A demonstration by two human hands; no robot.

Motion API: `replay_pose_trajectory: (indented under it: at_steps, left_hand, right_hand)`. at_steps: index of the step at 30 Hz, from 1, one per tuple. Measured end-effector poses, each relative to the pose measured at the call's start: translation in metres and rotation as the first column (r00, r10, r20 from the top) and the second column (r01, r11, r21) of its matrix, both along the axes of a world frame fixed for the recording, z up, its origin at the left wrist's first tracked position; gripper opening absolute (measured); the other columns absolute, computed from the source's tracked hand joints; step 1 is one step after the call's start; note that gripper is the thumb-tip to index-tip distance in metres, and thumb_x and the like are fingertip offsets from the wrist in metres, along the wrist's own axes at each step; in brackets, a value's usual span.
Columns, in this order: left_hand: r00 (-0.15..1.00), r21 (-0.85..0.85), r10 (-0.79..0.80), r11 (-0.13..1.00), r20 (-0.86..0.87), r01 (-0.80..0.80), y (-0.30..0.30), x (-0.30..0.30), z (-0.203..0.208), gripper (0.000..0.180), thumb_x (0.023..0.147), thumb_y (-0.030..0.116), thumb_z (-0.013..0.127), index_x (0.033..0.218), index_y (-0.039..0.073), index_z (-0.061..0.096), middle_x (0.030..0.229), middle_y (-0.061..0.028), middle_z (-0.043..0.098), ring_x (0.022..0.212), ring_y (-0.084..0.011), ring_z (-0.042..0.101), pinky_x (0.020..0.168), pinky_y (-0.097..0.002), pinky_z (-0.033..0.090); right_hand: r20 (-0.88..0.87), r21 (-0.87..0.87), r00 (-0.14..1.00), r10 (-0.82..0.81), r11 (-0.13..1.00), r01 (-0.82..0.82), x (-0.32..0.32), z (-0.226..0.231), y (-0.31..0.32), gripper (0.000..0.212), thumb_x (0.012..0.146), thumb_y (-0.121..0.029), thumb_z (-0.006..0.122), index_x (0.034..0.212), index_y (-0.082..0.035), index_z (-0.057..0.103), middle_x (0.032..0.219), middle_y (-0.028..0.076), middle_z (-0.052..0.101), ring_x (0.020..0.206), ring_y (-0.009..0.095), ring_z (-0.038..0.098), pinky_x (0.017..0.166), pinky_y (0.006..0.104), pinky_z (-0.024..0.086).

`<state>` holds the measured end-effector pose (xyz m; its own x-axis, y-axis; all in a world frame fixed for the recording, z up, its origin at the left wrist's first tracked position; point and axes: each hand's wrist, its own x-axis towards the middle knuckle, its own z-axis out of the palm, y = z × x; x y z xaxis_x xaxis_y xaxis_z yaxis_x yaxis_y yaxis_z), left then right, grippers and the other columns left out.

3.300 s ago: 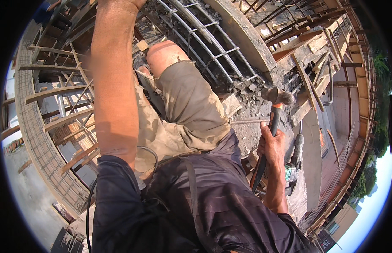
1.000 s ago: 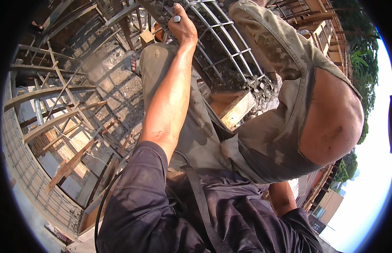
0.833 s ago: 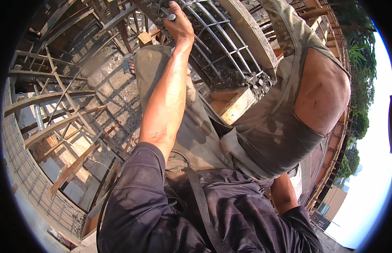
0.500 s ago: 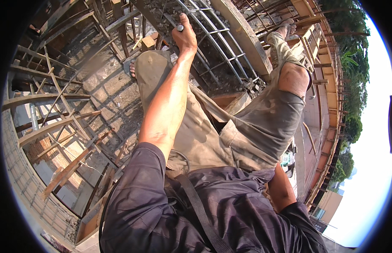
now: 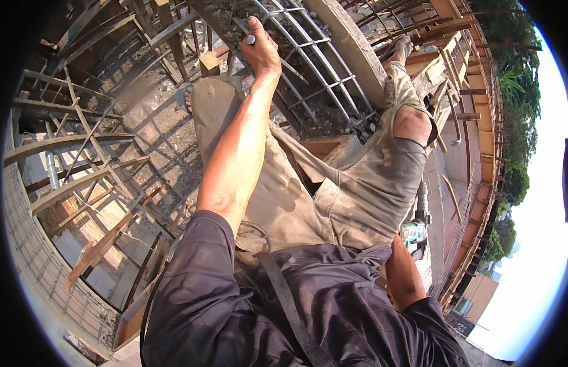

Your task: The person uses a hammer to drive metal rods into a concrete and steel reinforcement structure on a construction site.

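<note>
My left hand (image 5: 260,50) is closed round a metal bar (image 5: 250,40) and its thumb is up. The bar's round, shiny end stands out of the fist; the rest is mostly hidden by the fingers. Beside the fist runs a grid of steel reinforcing bars (image 5: 320,43) over dark rubble. My right forearm (image 5: 406,275) passes down beside my right thigh, and the hand is hidden behind it. Close to that forearm is a green and black power tool (image 5: 412,233), partly covered by my leg; whether the right hand touches it cannot be seen.
A concrete beam edge (image 5: 351,43) borders the steel grid, between my spread legs. On the left, a wooden scaffold (image 5: 70,147) stands over lower ground. Orange formwork (image 5: 479,140) curves along the right, with trees (image 5: 510,171) beyond. A black strap (image 5: 290,306) crosses my shirt.
My left hand has shifted slightly left, still gripping the bar. My right leg has moved left in view, and more of the green power tool shows.
</note>
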<state>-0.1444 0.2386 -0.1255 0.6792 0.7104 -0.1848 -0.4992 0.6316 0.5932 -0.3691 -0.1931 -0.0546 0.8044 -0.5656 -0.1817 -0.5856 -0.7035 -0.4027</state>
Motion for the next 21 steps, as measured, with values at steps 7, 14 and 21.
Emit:
replay_pose_trajectory:
  at_steps: [7, 14, 21]
  left_hand:
    - [0.996, 0.016, -0.070, 0.998, 0.057, 0.069, -0.002, -0.003, 0.006, 0.060, 0.091, 0.060, 0.065, 0.066, 0.015, 0.035, 0.059, 0.0050, 0.031, 0.048, -0.0088, 0.029, 0.047, -0.0291, 0.024]
    - [0.977, 0.174, -0.172, 0.966, -0.124, 0.192, -0.022, 0.003, -0.025, 0.058, 0.099, 0.055, 0.057, 0.061, 0.016, 0.037, 0.058, 0.0055, 0.032, 0.051, -0.0075, 0.033, 0.047, -0.0305, 0.027]
    - [0.955, 0.285, -0.223, 0.919, -0.197, 0.273, -0.017, 0.009, -0.016, 0.062, 0.097, 0.059, 0.057, 0.058, 0.014, 0.038, 0.055, 0.0072, 0.032, 0.056, -0.0071, 0.034, 0.054, -0.0323, 0.029]
  right_hand:
    - [-0.019, 0.003, 1.000, -0.007, 1.000, 0.007, 0.000, 0.001, -0.002, 0.040, 0.095, -0.036, 0.068, 0.072, -0.006, 0.053, 0.053, -0.001, 0.048, 0.044, 0.010, 0.047, 0.041, 0.0297, 0.037]
    - [-0.026, -0.010, 0.999, -0.024, 1.000, 0.024, -0.005, 0.002, -0.007, 0.040, 0.095, -0.036, 0.068, 0.072, -0.006, 0.053, 0.053, -0.001, 0.047, 0.044, 0.010, 0.046, 0.041, 0.0293, 0.036]
    - [-0.010, -0.021, 0.999, -0.045, 0.999, 0.045, -0.008, 0.006, -0.011, 0.041, 0.095, -0.036, 0.068, 0.072, -0.007, 0.052, 0.053, -0.002, 0.047, 0.044, 0.010, 0.046, 0.041, 0.0289, 0.036]
